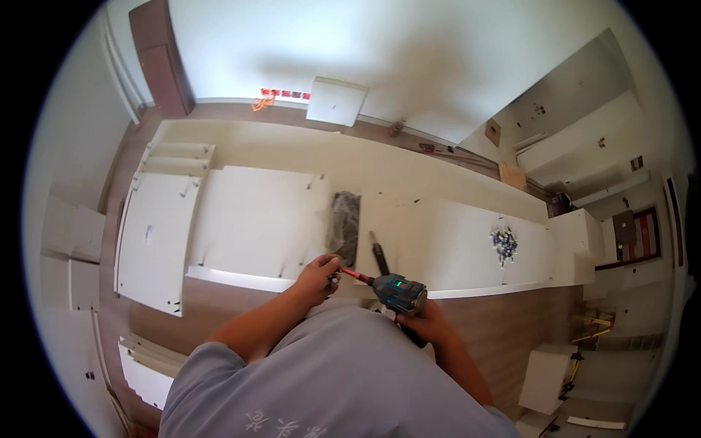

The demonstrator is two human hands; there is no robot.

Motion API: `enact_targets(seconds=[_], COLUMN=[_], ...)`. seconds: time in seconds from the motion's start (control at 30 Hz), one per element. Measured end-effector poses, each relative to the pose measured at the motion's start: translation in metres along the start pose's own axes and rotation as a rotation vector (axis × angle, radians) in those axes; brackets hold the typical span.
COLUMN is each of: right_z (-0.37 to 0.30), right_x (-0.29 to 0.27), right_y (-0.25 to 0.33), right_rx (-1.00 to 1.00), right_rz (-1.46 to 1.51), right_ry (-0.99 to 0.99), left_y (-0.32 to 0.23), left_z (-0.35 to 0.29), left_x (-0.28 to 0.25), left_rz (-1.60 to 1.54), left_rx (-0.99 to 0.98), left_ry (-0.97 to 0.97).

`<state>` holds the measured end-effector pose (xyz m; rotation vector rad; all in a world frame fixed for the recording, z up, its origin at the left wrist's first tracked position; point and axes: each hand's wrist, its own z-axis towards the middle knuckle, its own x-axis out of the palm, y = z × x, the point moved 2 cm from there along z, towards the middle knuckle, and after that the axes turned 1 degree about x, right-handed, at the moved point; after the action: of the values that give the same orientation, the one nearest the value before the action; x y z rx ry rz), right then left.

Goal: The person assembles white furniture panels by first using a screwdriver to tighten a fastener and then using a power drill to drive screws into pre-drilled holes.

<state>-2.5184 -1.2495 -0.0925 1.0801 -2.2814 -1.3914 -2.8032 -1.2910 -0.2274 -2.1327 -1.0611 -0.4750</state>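
My right hand point(426, 323) is wrapped round the grip of a dark cordless drill driver point(398, 293), which points left. From its chuck a long red bit point(357, 275) reaches to the fingers of my left hand point(319, 280). That hand is closed, with small dark bits showing at its fingers that I cannot make out. Both hands are over the front edge of the white boards point(255, 212). Just beyond them lie a crumpled dark plastic bag point(344, 228) and a black-handled tool like a screwdriver point(379, 255).
A heap of small metal fasteners point(504, 246) sits on the boards at right. Stacked white panels point(155, 230) with fittings standing up from them are at left. A white box point(337, 101) and an orange cord point(263, 100) are by the far wall. A white cabinet point(546, 376) stands low right.
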Motion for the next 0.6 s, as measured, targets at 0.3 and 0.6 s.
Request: enact_targets(seconds=[0.3,0.6], right_z=[-0.005,-0.015], right_x=[-0.158,-0.269], right_y=[-0.033,-0.086], right_rx=[-0.055,-0.186], right_rz=[-0.277,-0.301], right_ry=[0.101,0.074], left_y=[0.084,0.163], left_z=[0.065,0.095], left_x=[0.119,0.195], left_rz=[-0.039,0.111], left_rx=[0.015,-0.024], left_ry=[0.018,-0.03])
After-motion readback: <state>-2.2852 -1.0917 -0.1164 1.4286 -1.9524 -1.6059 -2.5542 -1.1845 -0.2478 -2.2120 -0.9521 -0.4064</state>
